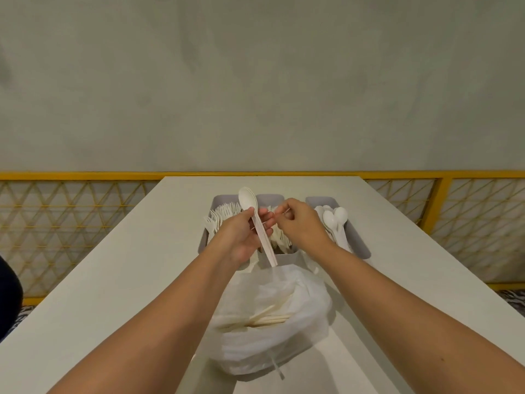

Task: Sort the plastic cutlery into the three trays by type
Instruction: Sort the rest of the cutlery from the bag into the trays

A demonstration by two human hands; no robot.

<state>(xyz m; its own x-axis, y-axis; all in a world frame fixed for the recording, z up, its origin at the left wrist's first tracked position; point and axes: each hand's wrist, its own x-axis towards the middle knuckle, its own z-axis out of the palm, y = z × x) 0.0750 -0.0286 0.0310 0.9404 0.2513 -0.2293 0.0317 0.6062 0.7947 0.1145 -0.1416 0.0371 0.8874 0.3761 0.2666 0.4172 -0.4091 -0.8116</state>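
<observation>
My left hand (241,237) grips white plastic spoons (257,220), stacked and upright with bowls up, over the trays. My right hand (301,223) is beside it, fingertips pinching a thin white piece (279,212) that I cannot identify. Three grey trays stand side by side: the left tray (217,201) holds forks (221,216), the middle tray (285,258) holds white cutlery mostly hidden by my hands, the right tray (360,245) holds spoons (336,220). A white plastic bag (272,331) in front of the trays holds more cutlery.
The white table (113,280) runs from me to a yellow-framed lattice railing (71,217) at its far end. A dark object (10,294) sits at the left edge of view.
</observation>
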